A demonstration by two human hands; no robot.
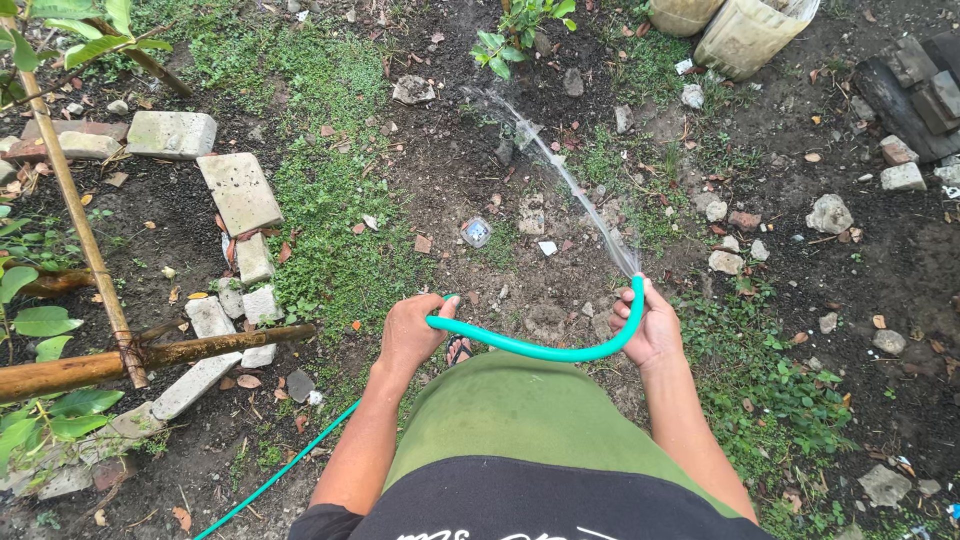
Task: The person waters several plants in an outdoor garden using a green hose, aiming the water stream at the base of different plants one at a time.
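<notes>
- Bare dark garden soil (pixel 480 190) with patches of low green weeds fills the view from above, strewn with stones, dry leaves and bits of rubble.
- At the far left, a thin bamboo stake (pixel 80 225) slants up over a thicker bamboo pole (pixel 150 357) lying across the ground, with leafy plants around them.
- Just right of the stake, a row of pale concrete blocks (pixel 238 190) runs from far to near along the edge of a weed patch.
- Low in the view, the turquoise garden hose (pixel 530 349) comes in from the near left, passes through the left hand (pixel 412 330), sags in a curve between the hands and bends up into the right hand (pixel 652 325).
- The left hand's fingers are closed around the hose from above.
- The right hand's fingers are wrapped around the hose end, its tip just above the hand.
- From that tip a thin water jet (pixel 565 180) arcs far and leftward, landing on soil near a small leafy seedling (pixel 515 35).
- A sandalled foot (pixel 459 349) shows between the hands, under the hose.
- At the far right, two yellowish plastic sacks (pixel 745 30) stand near stacked dark bricks (pixel 915 90).
</notes>
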